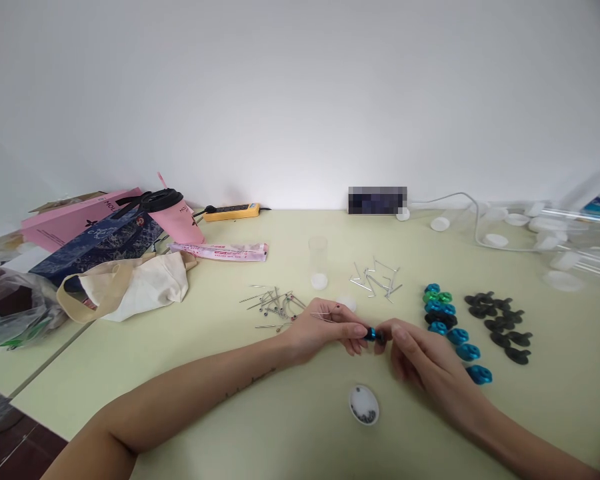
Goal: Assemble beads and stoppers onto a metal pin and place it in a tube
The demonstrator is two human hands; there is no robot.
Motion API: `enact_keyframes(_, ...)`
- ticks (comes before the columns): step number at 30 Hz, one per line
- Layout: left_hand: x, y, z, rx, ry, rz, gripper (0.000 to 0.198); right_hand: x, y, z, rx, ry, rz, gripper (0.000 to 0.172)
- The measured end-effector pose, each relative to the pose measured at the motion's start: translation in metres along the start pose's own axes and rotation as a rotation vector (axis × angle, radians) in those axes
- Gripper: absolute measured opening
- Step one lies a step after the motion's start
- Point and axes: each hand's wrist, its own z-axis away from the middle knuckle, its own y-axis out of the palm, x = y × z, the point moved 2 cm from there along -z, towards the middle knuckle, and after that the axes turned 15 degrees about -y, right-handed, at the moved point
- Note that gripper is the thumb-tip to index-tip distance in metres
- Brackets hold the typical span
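My left hand [321, 331] pinches a small shiny blue and black part [371, 334] between thumb and fingers. Thin metal wire stands out across that hand's fingers. My right hand [425, 357] is closed at the dark end of the same part, its thumb and fingertips pressed together there; how much it grips is partly hidden. Below the hands lies a small white dish [359, 393] with tiny dark metal pieces in it. To the right sit several blue metallic knobs [467, 352], some green ones [445, 297] among them, and black wing-shaped pieces [517, 355].
Thin metal rods [275, 307] lie left of my hands, bent metal pins [375, 283] beyond them. A clear tube [318, 257] stands mid-table. Clear tubes with white caps [550, 223] fill the right. A pink cup [177, 220], bags [135, 287] and a power strip [233, 212] are at left.
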Motion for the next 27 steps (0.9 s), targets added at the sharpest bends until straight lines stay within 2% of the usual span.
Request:
enact_keyframes(4, 0.0002, 0.0004, -0.0001, 0.01, -0.003, -0.012, 0.029, 0.0037, 0.0022, -0.0043, 0.061, 0.0, 0.032, 0.039)
enact_keyframes(7, 0.0008, -0.0005, -0.0009, -0.006, 0.007, -0.008, 0.028, 0.0033, 0.0043, -0.0048, 0.04, 0.015, 0.023, 0.029)
enact_keyframes(12, 0.0006, -0.0017, -0.0019, -0.02, 0.018, 0.031, 0.026, -0.0002, 0.0049, -0.0031, 0.014, 0.035, -0.014, 0.026)
enact_keyframes(17, 0.0011, -0.0016, -0.0017, -0.013, 0.017, 0.019, 0.026, -0.0018, 0.0025, -0.0033, 0.027, 0.04, 0.006, 0.038)
enact_keyframes(21, 0.0022, -0.0015, -0.0015, -0.004, 0.022, -0.025, 0.027, -0.0021, 0.0029, -0.0037, 0.101, 0.021, 0.014, 0.05)
enact_keyframes(27, 0.002, -0.0019, -0.0019, -0.029, 0.041, 0.008, 0.023, -0.0009, 0.0045, -0.0036, 0.083, 0.039, -0.016, 0.03)
